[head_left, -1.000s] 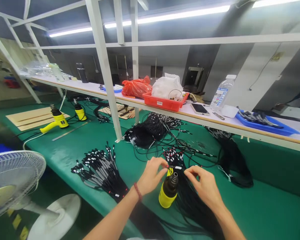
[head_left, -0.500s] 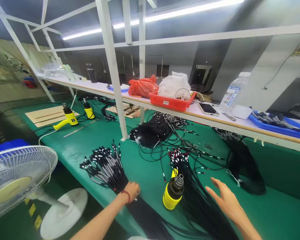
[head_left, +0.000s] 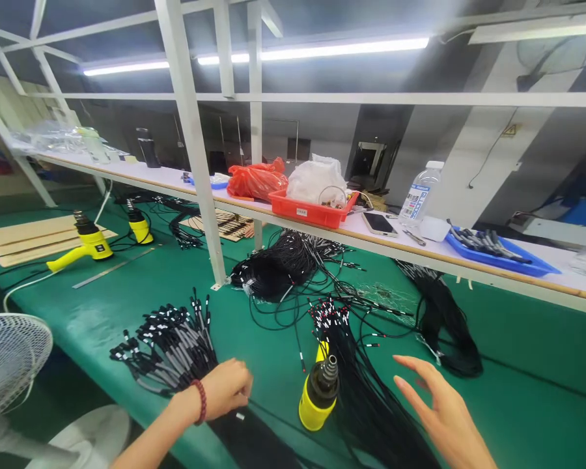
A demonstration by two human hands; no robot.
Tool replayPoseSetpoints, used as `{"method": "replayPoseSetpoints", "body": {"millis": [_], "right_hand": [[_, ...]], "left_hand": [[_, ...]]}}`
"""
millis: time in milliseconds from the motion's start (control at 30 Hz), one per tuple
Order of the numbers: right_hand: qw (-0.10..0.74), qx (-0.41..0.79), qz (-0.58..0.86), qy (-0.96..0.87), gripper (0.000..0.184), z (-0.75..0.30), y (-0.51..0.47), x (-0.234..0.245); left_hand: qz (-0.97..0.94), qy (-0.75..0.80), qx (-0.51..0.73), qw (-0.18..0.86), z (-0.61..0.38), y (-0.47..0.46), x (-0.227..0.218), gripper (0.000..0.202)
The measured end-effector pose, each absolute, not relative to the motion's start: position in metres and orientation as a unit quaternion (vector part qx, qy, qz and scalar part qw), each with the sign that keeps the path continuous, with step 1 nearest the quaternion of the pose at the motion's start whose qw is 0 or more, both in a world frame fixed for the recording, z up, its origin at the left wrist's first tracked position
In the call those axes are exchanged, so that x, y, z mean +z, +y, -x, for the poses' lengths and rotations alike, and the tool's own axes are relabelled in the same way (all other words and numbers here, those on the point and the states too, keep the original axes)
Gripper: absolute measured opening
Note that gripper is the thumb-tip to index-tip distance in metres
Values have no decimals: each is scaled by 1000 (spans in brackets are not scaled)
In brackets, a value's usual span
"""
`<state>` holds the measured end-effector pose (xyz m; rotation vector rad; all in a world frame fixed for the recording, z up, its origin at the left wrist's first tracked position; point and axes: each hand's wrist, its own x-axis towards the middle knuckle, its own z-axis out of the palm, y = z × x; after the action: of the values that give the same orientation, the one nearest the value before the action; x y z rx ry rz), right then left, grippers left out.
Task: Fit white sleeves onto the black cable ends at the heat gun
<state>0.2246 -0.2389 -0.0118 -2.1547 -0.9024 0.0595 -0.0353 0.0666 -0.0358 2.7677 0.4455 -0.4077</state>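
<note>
My left hand [head_left: 229,389], with a dark red bead bracelet at the wrist, is over the left bundle of black cables [head_left: 254,436]. Its fingers are curled closed, and what they may hold is hidden. Grey sleeves and black-and-white ends of these cables fan out beyond it. My right hand [head_left: 439,407] hovers over the green table with thumb and fingers apart, holding nothing. To its left runs a second bundle of black cables [head_left: 371,397] with red and white tips. Between the hands stands a yellow heat gun [head_left: 317,397], its stepped metal nozzle pointing up.
Behind lies a large heap of black cables [head_left: 273,267]; another coil [head_left: 454,339] rests at right. The shelf [head_left: 385,240] carries a red tray [head_left: 312,213], a phone [head_left: 379,223], a bottle [head_left: 420,192] and a blue tray [head_left: 532,266]. A fan [head_left: 10,365] stands left.
The view has turned to the right, so the scene sits further left. My left hand looks higher off the cable bundle, fingers still curled. My right hand stays spread beside the other bundle.
</note>
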Motion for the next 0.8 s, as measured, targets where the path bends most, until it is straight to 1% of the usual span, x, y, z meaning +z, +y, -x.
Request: {"method": "replayPoseSetpoints", "body": {"millis": [133, 233, 267, 333, 400, 500, 700, 800], "right_hand": [[407, 89, 815, -403, 35, -187, -228, 18], [380, 165, 766, -491, 37, -159, -215, 38], [362, 195, 755, -511, 35, -152, -211, 43], [329, 252, 741, -528, 24, -142, -205, 51], [317, 287, 734, -528, 15, -140, -202, 53], [341, 287, 732, -516, 19, -144, -202, 49], [404, 234, 745, -476, 26, -155, -193, 44], [411, 218, 749, -472, 27, -159, -188, 47]], "left_hand": [[-981, 58, -79, 170, 22, 21, 27, 9], [-986, 6, -16, 165, 5, -20, 59, 7], [-987, -6, 5, 160, -1, -31, 64, 7], [-987, -6, 41, 154, -10, -47, 68, 8], [-986, 4, 60, 157, -17, -53, 67, 9], [-982, 20, 73, 173, -20, -51, 62, 12], [-977, 79, 82, 180, -18, -40, 58, 17], [-970, 117, 85, 197, -19, -36, 55, 19]]}}
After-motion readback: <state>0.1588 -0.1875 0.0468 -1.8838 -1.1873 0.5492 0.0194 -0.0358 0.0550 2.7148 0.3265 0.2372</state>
